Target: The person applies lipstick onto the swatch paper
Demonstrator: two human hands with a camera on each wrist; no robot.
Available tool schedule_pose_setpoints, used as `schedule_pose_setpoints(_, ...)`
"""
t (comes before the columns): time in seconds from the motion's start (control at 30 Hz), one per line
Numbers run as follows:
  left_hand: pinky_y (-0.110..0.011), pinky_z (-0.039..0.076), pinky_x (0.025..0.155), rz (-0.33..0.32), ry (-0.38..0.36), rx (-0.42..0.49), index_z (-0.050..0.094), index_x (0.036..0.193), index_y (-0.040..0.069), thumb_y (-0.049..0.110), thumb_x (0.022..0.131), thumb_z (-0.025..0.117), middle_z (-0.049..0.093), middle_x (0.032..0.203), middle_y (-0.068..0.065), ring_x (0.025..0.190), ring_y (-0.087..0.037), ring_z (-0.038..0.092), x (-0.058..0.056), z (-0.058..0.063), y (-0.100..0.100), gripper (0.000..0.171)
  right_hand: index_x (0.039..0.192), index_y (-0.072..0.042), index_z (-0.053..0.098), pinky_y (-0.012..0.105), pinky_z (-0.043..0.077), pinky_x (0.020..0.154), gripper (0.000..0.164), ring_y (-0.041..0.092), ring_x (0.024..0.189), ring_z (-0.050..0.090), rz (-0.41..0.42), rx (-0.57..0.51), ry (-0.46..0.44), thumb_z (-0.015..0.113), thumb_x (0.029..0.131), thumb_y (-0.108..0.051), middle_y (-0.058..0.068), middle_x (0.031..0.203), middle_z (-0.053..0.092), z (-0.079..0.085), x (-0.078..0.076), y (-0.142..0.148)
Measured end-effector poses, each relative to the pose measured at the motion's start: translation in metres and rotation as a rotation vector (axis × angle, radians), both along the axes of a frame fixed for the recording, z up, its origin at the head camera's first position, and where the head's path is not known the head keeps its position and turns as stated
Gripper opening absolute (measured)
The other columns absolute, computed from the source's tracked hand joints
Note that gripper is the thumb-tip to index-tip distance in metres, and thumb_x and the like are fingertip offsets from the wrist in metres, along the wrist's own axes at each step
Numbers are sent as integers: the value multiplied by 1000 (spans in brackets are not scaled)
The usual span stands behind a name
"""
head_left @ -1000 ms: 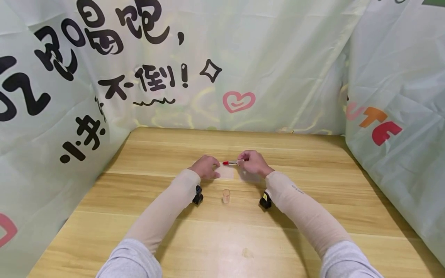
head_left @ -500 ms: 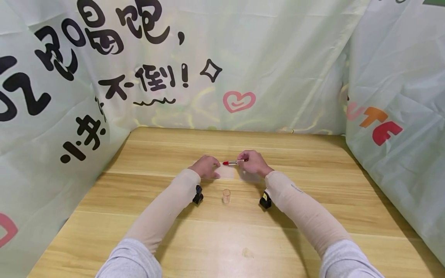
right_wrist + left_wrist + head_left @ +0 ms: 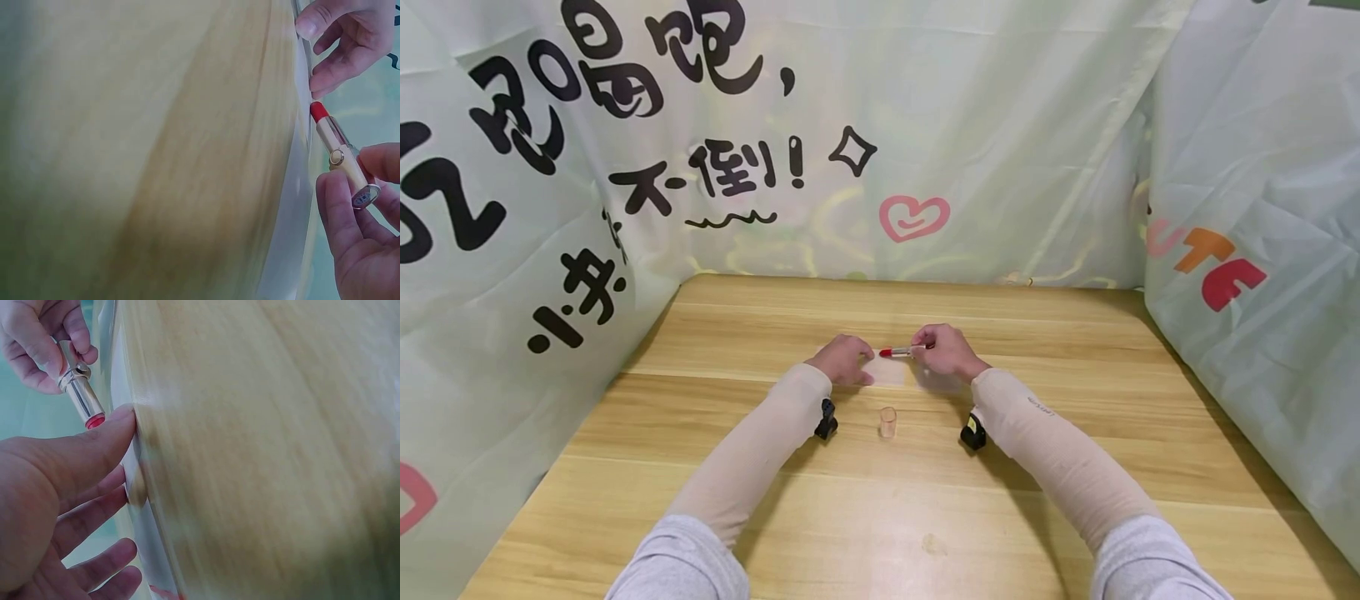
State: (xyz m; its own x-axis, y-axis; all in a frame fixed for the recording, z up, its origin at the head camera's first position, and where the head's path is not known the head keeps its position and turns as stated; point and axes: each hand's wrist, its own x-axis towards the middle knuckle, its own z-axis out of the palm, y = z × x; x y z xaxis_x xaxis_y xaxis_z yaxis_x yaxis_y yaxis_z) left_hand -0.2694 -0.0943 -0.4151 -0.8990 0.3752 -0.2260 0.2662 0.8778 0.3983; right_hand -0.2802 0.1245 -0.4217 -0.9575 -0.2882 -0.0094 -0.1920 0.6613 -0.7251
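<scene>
My right hand (image 3: 950, 352) pinches a lipstick (image 3: 897, 352) by its lower case between thumb and fingers. The lipstick lies nearly level in the head view, its bare red tip toward my left hand (image 3: 842, 361). The right wrist view shows a metallic case with a small ring and a label on its base end (image 3: 365, 197). With fingers spread and relaxed, my left hand rests its fingertips at a pale thin sheet (image 3: 889, 373) on the table. Nearer to me stands a small clear pinkish cap (image 3: 888, 422).
The wooden table (image 3: 820, 517) bears a faint pale mark (image 3: 934, 546) toward its near side. Printed fabric curtains (image 3: 1022, 150) enclose its back and both sides. Black wrist cameras (image 3: 826, 419) sit on both forearms, on either side of the cap.
</scene>
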Motion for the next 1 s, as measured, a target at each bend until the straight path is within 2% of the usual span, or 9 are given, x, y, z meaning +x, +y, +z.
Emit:
schedule_pose_setpoints(0.33,-41,35,109,18,-17,4,64,126,9,23,85,77,55,137,-8,133,-29,42,-1,-1,-1,45,97,-6,70,29,48,65,12,18,75,58,35,6,3,66,89,-15,5,90,69,2,3,-1)
schedule_pose_setpoints(0.6,-42,33,110,24,-20,8,64,126,9,23,85,77,55,137,-8,134,-30,40,-2,-1,-1,45,98,-8,69,30,50,67,12,19,79,60,39,-10,-27,67,90,-15,4,93,69,1,3,1)
schedule_pose_setpoints(1.0,-41,32,111,5,-4,11,64,127,9,24,85,77,56,136,-7,134,-30,40,-1,-2,-2,46,98,-6,70,31,51,70,11,19,83,61,58,-3,-11,66,90,-13,6,96,70,3,7,3)
